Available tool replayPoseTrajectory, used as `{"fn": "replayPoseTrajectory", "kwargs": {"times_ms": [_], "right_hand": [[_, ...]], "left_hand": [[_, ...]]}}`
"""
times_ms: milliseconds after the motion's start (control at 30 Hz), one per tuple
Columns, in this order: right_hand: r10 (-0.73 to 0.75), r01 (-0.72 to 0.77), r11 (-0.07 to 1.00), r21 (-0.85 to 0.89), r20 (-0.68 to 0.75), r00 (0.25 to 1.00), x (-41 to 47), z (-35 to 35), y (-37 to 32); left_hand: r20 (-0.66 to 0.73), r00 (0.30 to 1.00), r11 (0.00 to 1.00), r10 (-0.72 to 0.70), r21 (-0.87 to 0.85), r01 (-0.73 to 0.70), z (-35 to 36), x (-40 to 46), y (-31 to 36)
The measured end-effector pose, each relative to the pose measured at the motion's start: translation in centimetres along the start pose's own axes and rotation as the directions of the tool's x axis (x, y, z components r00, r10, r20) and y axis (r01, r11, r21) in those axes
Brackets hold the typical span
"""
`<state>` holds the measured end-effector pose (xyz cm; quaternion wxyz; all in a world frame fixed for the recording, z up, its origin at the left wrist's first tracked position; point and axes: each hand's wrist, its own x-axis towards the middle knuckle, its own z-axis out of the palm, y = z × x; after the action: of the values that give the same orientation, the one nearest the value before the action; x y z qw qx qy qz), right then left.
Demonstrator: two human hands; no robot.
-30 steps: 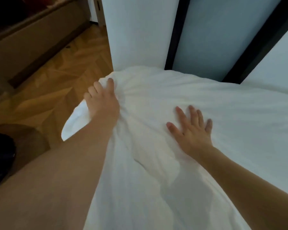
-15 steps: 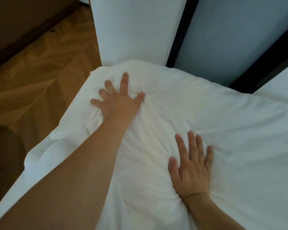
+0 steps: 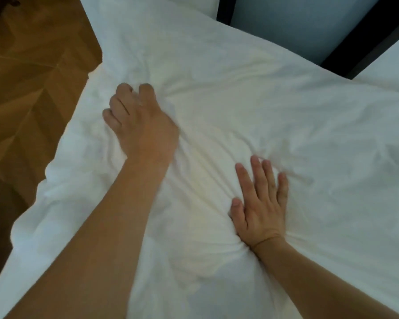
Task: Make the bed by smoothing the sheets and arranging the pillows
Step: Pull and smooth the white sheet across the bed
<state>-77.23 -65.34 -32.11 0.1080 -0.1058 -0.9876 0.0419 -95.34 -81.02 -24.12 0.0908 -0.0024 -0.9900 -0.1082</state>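
A white pillow fills most of the view, lying on the bed with creases fanning out around my hands. My left hand rests near its left edge with the fingers curled into the fabric, bunching the white cover. My right hand lies flat on the pillow lower and to the right, fingers spread and pressing down so that the cloth dents around the wrist. Both forearms reach in from the bottom of the view.
A wooden herringbone floor runs along the left side of the bed. Pale panels with dark frames stand behind the bed's head. Another white pillow or sheet corner shows at the far right.
My left hand has gone from spread flat to curled into the fabric. My right hand stays flat on the pillow. The view has moved closer and lower over the pillow.
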Motion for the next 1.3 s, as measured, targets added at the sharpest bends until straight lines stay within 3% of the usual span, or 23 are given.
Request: {"fn": "replayPoseTrajectory", "kwargs": {"times_ms": [67, 167, 233, 367, 533, 600, 700, 767, 833, 867, 900, 933, 967, 1067, 1133, 1200, 1267, 1300], "right_hand": [[0.006, -0.006, 1.0, -0.003, 0.004, 1.0, 0.0, 0.0, -0.1], [0.009, -0.009, 1.0, -0.007, 0.006, 1.0, 0.0, 0.0, 0.0], [0.011, -0.011, 1.0, 0.002, 0.005, 1.0, 0.0, -0.1, 0.0], [-0.001, 0.001, 1.0, 0.007, 0.014, 1.0, 0.1, -0.1, -0.2], [0.032, -0.032, 0.999, -0.006, 0.048, 0.998, 0.4, -1.4, -0.5], [0.05, -0.061, 0.986, 0.153, 0.074, 0.996, 0.3, -3.4, -0.8], [0.088, -0.128, 0.839, 0.529, 0.1, 0.991, -1.5, -8.9, 2.2], [0.042, -0.071, 0.88, 0.47, 0.073, 0.996, -4.2, -13.1, 7.4], [0.049, -0.068, 0.955, 0.29, 0.073, 0.996, -7.4, -16.5, 14.7], [0.114, -0.129, 0.971, 0.2, 0.088, 0.99, -9.0, -17.9, 18.6], [0.191, -0.203, 0.973, 0.108, 0.106, 0.976, -10.7, -19.0, 22.5], [0.275, -0.279, 0.96, 0.016, 0.126, 0.953, -12.3, -20.1, 26.1], [0.353, -0.348, 0.936, -0.058, 0.137, 0.926, -14.0, -21.0, 29.4], [0.561, -0.515, 0.813, -0.271, 0.128, 0.818, -18.0, -22.8, 37.7], [0.642, -0.553, 0.733, -0.396, 0.133, 0.755, -18.4, -23.0, 42.6], [0.731, -0.667, 0.681, -0.302, 0.221, 0.646, -18.0, -22.1, 47.1], [0.753, -0.781, 0.617, -0.098, 0.362, 0.55, -17.8, -20.1, 50.8], [0.742, -0.787, 0.614, -0.059, 0.383, 0.55, -18.1, -18.8, 52.3]], "left_hand": [[0.006, 0.994, 0.994, 0.108, -0.034, -0.108, -1.8, -6.2, -0.1], [0.191, 0.929, 0.947, 0.316, -0.009, -0.32, -2.8, -15.7, -3.0], [0.25, 0.899, 0.923, 0.359, 0.047, -0.381, -1.3, -17.2, -5.7], [0.211, 0.943, 0.959, 0.258, 0.066, -0.277, 0.6, -15.9, -5.3], [0.196, 0.944, 0.96, 0.264, 0.037, -0.276, 2.2, -15.9, -5.2], [0.206, 0.946, 0.963, 0.251, 0.041, -0.265, 2.5, -15.9, -5.5], [0.206, 0.938, 0.957, 0.279, 0.022, -0.29, 2.2, -16.4, -5.2], [0.308, 0.937, 0.974, 0.163, 0.101, -0.203, 1.2, -15.5, -4.5], [0.322, 0.947, 1.0, -0.001, -0.016, 0.007, 0.1, -14.9, -0.8], [0.276, 0.961, 0.994, -0.013, -0.103, 0.043, -0.7, -15.7, 2.7], [0.209, 0.976, 0.987, 0.056, -0.157, -0.023, -1.5, -17.4, 7.3], [0.112, 0.971, 0.965, 0.212, -0.18, -0.19, -1.8, -19.4, 12.5], [0.059, 0.92, 0.904, 0.387, -0.219, -0.367, -2.1, -21.6, 18.1], [0.183, 0.718, 0.728, 0.672, -0.343, -0.594, -1.8, -28.4, 33.7], [0.347, 0.641, 0.728, 0.685, -0.36, -0.583, 0.9, -31.5, 40.3], [0.461, 0.671, 0.812, 0.581, -0.264, -0.521, 4.9, -34.1, 43.3], [0.352, 0.763, 0.835, 0.541, -0.115, -0.539, 8.2, -34.9, 44.2], [0.271, 0.791, 0.831, 0.548, -0.064, -0.553, 9.5, -34.4, 45.0]]}}
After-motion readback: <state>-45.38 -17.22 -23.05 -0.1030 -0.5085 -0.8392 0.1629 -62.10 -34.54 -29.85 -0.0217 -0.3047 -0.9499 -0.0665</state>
